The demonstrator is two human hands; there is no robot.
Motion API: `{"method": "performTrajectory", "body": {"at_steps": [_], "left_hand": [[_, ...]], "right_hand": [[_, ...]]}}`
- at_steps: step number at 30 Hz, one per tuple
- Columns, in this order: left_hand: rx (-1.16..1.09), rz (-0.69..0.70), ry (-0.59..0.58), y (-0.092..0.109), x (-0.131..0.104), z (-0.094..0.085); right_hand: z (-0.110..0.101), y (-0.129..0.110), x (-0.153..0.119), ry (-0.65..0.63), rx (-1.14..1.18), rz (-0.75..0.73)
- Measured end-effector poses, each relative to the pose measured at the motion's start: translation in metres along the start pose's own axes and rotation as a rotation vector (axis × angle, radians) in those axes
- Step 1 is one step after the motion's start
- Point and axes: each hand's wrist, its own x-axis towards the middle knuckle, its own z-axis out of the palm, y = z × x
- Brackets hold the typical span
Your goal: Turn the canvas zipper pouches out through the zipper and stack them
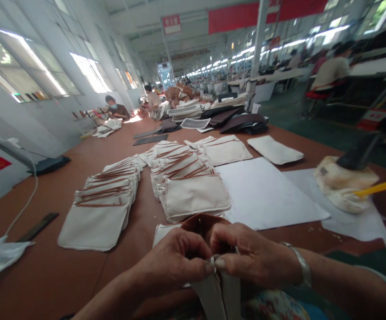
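Pinching the pale pouch (231,293) by its top end with your left hand (176,258) and right hand (256,255) close together at the near edge of the worktop (129,251), you could leave its two sides uneven if one hand slips or pulls harder.

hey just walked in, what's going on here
A person is pinching the edge of a cream piece between both hands, left hand and right hand meeting at the thumbs. Ahead on the brown table, flat cream pieces with brown strips lie overlapped in a left row and a middle row, beside a white sheet.
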Motion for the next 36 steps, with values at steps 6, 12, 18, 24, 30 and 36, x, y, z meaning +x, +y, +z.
{"method": "performTrajectory", "body": {"at_steps": [6,12,18,24,30,36], "left_hand": [[0.01,0.014,-0.017,0.008,-0.002,0.004],[0.154,-0.034,0.188,0.018,-0.003,0.018],[0.048,-0.012,0.116,0.01,-0.004,0.014],[0.014,-0.032,0.128,0.009,-0.005,0.018],[0.231,-0.003,0.241,0.014,-0.004,0.027],[0.385,0.132,0.243,0.006,-0.004,0.026]], "right_hand": [[-0.001,0.005,0.001,-0.026,0.018,-0.053],[0.003,0.007,0.0,-0.005,-0.044,-0.038],[0.002,0.01,-0.001,-0.017,-0.054,-0.035],[-0.001,0.002,-0.005,0.019,-0.085,-0.044],[0.004,-0.004,-0.004,0.099,-0.245,-0.091],[0.012,0.007,0.004,0.22,-0.289,-0.236]]}}
